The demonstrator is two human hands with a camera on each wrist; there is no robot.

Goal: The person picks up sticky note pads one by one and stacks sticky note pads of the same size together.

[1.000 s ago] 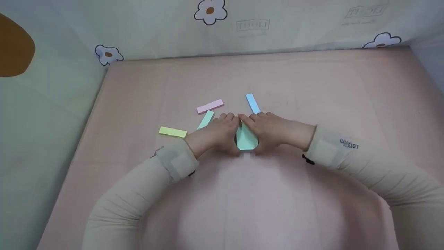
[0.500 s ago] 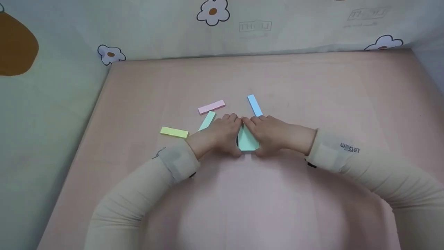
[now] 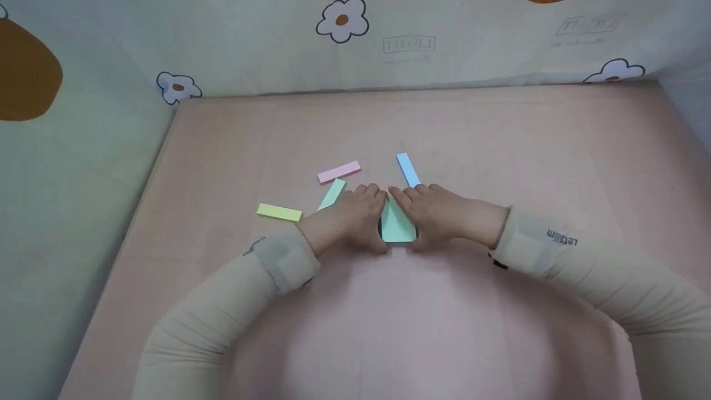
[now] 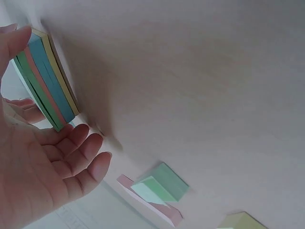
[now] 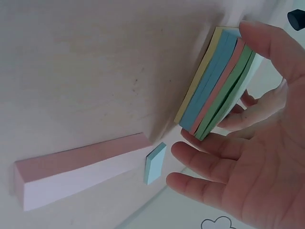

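A stack of sticky notes (image 3: 397,226), mint green on top with blue, pink and yellow layers (image 4: 47,81) (image 5: 217,83), sits between both hands at the middle of the pink table (image 3: 444,128). My left hand (image 3: 355,216) holds its left side, thumb on one end (image 4: 14,38) and fingers by the other. On the right side my right hand (image 3: 436,214) pinches it between thumb (image 5: 271,43) and fingers. The fingertips of both hands meet at the far end.
Loose note strips lie beyond the hands: pink (image 3: 339,171), green (image 3: 331,194), yellow (image 3: 279,211) and blue (image 3: 407,169). A flower-print cloth wall (image 3: 344,50) closes the back and left side.
Both hands stay around the stack with almost no movement. Only the head view has shifted slightly.
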